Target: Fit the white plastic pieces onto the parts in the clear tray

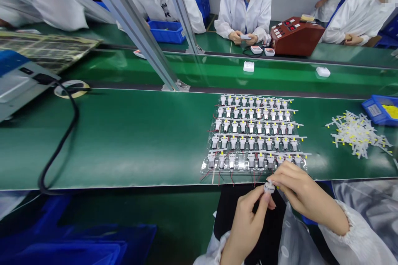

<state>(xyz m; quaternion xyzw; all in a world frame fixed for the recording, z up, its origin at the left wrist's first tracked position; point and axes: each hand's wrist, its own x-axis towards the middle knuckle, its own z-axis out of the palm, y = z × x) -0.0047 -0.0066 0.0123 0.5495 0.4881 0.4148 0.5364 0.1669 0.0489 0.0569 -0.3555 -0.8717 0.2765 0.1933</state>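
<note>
Component (pixel 269 188) between left fingers (pixel 263 206) and right fingers (pixel 282 179)

White sleeves (pixel 365 238) are worn, loose and creased, and gathered at the wrists into ruffled cuffs (pixel 345 217). The left hand (pixel 248 218) and the right hand (pixel 297 185) are left bare. Black cloth (pixel 229 202), possibly trousers, is seen over the lap, bordered by thin, shiny, whitish fabric (pixel 292 242).
</note>
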